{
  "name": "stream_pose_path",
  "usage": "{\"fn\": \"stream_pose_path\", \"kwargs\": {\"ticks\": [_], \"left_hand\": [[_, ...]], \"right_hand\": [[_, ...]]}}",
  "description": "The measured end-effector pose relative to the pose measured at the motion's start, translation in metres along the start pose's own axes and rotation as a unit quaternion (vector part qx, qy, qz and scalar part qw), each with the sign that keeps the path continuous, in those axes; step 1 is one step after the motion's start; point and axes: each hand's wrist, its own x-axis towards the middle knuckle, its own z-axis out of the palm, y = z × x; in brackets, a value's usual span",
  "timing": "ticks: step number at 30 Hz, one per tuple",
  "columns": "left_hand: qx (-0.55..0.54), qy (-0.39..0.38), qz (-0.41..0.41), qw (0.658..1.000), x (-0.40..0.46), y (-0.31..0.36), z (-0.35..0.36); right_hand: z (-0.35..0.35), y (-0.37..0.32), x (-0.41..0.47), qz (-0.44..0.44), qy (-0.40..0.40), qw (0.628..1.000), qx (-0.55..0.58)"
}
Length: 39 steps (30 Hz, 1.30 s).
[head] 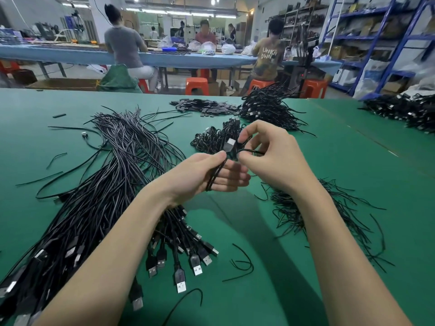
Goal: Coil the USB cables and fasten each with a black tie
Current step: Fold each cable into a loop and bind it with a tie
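USB cable, just one, coiled mid-frame: left hand grips the loops, right hand pinches a black strand. Two finished piles sit behind on the green counter.

A coiled black USB cable, plug up, hangs looped, seemingly with a tie around it

Both bare forearms reach in from the bottom edge — the left from about 7 o'clock, the right from about 5 o'clock — and meet near the middle. The left hand lies palm toward the right, thumb pressed down against the forefinger, the other fingers loosely extended. The right hand arches above at 1 o'clock of it, fingers curled, thumb and forefinger pinching.
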Motion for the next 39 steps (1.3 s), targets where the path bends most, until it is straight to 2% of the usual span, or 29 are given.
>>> {"fn": "stream_pose_path", "kwargs": {"ticks": [3,6,9,12,13,14,17,19,21,24,27,30,34,35,37,39], "left_hand": [[0.017,0.059,0.031,0.998,0.004,-0.004,-0.001],[-0.089,0.126,0.071,0.986,0.005,-0.006,-0.002],[-0.203,0.08,0.078,0.973,0.003,-0.006,-0.001],[-0.318,0.036,0.094,0.943,0.001,-0.003,0.003],[-0.34,0.027,0.099,0.935,0.001,-0.001,0.003],[-0.351,0.021,0.103,0.931,-0.001,0.001,0.002],[-0.305,0.014,0.089,0.948,-0.006,0.006,-0.002],[-0.249,0.017,0.07,0.966,-0.01,0.005,-0.003],[-0.217,0.003,0.045,0.975,-0.013,0.003,-0.005],[-0.172,-0.068,0.006,0.983,-0.017,0.004,-0.009],[-0.039,-0.099,-0.026,0.994,-0.015,0.003,-0.009],[0.074,-0.072,-0.049,0.993,-0.005,-0.004,-0.002],[0.07,0.074,-0.009,0.995,0.009,-0.016,0.004],[0.056,0.113,0.008,0.992,0.012,-0.018,0.005],[-0.032,0.161,0.039,0.986,0.016,-0.018,0.006],[-0.179,0.148,0.059,0.971,0.015,-0.014,0.006]], "right_hand": [[0.0,-0.015,0.0,0.018,-0.079,0.991,0.107],[0.001,-0.014,-0.003,0.041,-0.241,0.944,0.221],[0.01,0.003,-0.01,0.073,-0.39,0.884,0.247],[0.021,0.025,-0.019,0.104,-0.462,0.824,0.313],[0.024,0.032,-0.02,0.112,-0.458,0.824,0.313],[0.028,0.039,-0.02,0.117,-0.433,0.842,0.301],[0.037,0.053,-0.015,0.119,-0.249,0.938,0.21],[0.04,0.057,-0.013,0.102,-0.146,0.975,0.133],[0.041,0.06,-0.013,0.065,-0.074,0.993,0.071],[0.031,0.059,-0.01,0.032,0.024,0.999,0.035],[0.013,0.051,0.0,0.051,0.081,0.995,-0.019],[0.001,0.032,0.007,0.078,0.061,0.992,-0.082],[-0.003,-0.001,0.004,0.068,-0.028,0.997,0.009],[-0.003,-0.009,0.002,0.062,-0.077,0.992,0.075],[0.0,-0.019,-0.002,0.059,-0.205,0.955,0.205],[0.007,-0.019,-0.007,0.072,-0.319,0.913,0.243]]}}
